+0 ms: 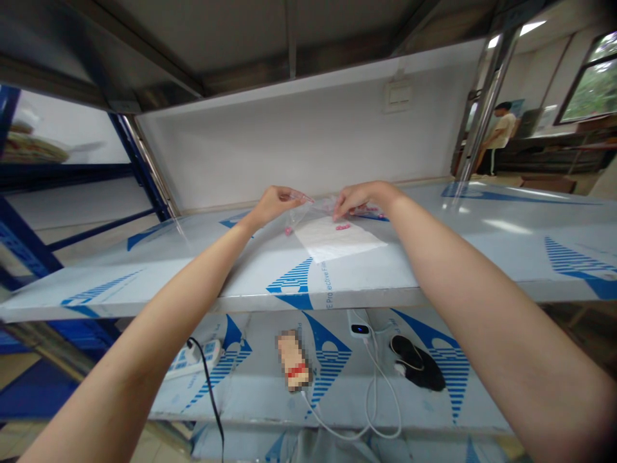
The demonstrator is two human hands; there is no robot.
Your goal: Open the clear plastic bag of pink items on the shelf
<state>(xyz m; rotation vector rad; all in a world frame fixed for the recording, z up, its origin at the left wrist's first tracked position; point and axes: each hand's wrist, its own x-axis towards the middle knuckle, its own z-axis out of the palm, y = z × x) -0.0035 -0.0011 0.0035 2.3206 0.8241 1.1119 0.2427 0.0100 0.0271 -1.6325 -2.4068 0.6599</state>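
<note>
My left hand pinches the edge of a clear plastic bag above the film-covered shelf. A pink ball shows low at the bag's left side, inside or behind the plastic; I cannot tell which. My right hand points its closed fingertips down over a white sheet; whatever they hold is too small to make out. Just below those fingers, a few small pink pieces lie on the sheet. More pink pieces in clear plastic sit behind and beneath my right hand.
On the lower shelf lie a blurred-out phone on a white cable, a power bank, a black pouch-like object and a white power strip. A metal shelf hangs overhead. A person stands far right.
</note>
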